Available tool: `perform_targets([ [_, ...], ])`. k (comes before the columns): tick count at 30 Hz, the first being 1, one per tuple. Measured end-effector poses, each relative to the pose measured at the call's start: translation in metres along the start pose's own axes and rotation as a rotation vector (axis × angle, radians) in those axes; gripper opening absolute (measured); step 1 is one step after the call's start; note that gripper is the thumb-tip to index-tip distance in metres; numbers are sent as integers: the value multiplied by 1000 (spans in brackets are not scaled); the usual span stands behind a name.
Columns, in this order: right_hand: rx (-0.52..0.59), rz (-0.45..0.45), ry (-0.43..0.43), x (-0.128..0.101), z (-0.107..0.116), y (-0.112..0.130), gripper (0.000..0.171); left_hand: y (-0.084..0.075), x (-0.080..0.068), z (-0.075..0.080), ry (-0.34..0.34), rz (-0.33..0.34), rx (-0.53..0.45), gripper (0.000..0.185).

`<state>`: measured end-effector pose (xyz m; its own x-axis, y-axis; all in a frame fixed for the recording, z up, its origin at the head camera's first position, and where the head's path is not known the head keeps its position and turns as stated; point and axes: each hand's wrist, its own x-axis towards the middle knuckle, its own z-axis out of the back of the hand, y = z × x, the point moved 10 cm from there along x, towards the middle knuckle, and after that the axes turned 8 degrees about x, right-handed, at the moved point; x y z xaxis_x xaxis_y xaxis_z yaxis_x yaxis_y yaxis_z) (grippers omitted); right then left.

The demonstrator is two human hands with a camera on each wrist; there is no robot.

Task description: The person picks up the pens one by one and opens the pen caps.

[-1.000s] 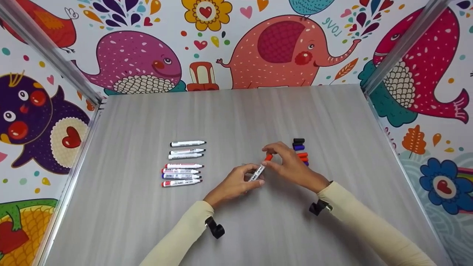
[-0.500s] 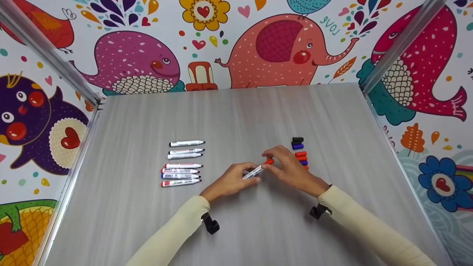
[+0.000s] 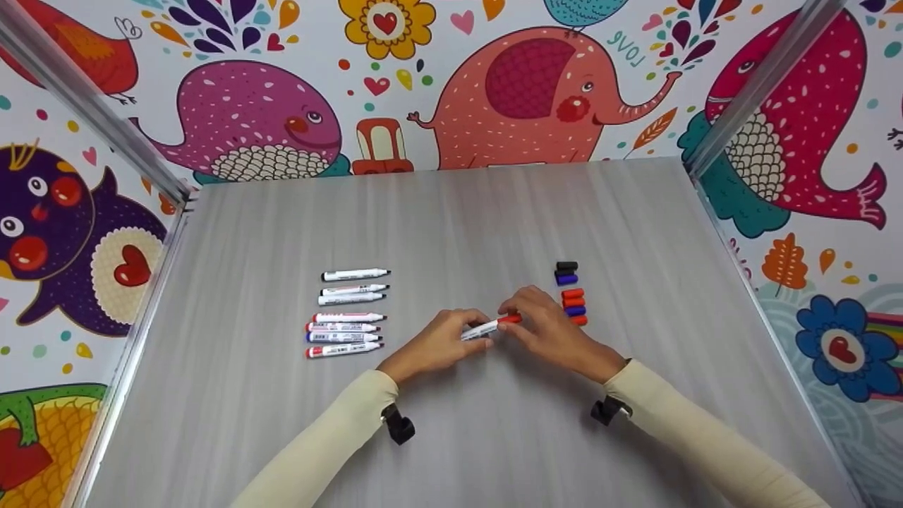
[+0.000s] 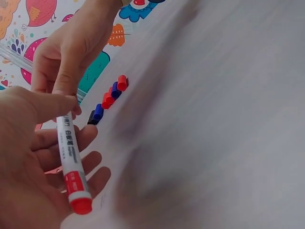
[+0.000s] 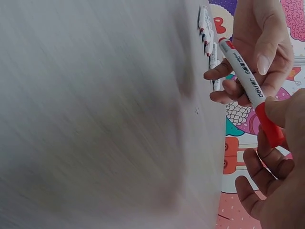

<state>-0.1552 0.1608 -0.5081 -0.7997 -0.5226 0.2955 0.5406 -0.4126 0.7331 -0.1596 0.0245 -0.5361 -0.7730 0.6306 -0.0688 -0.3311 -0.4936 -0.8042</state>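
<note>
Nearest the front edge of the grey wood-grain table (image 3: pixel 494 437), two cream-sleeved forearms reach in toward its middle. The left hand (image 3: pixel 441 342) curls its fingers and thumb round the white barrel of a red-capped whiteboard marker (image 3: pixel 490 327), which lies almost level above the tabletop, just in front of its centre. The right hand (image 3: pixel 547 328) pinches the marker's red cap end between thumb and fingertips, so both hands are closed on the same pen. In the right wrist view the red cap sits seated on the barrel, with printed lettering along the white body. Just beyond the right hand, toward the right edge, lies a short row of loose plastic marker caps (image 3: pixel 571 300) in black, blue and red, touching or nearly so. Toward the left edge lies a neat column of seven uncapped white markers (image 3: pixel 349 312), all parallel.
</note>
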Motion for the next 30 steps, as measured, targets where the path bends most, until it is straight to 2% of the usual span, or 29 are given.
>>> perform_targets([
  [9, -56, 75, 12, -5, -10, 5, 13, -9, 2, 5, -38, -28, 93, 15],
  [19, -80, 12, 93, -4, -18, 2, 8, -16, 2, 7, -101, -31, 291, 8],
  [30, -55, -47, 220, 0, -25, 2, 12, -30, -4, 6, -139, -121, 466, 11],
])
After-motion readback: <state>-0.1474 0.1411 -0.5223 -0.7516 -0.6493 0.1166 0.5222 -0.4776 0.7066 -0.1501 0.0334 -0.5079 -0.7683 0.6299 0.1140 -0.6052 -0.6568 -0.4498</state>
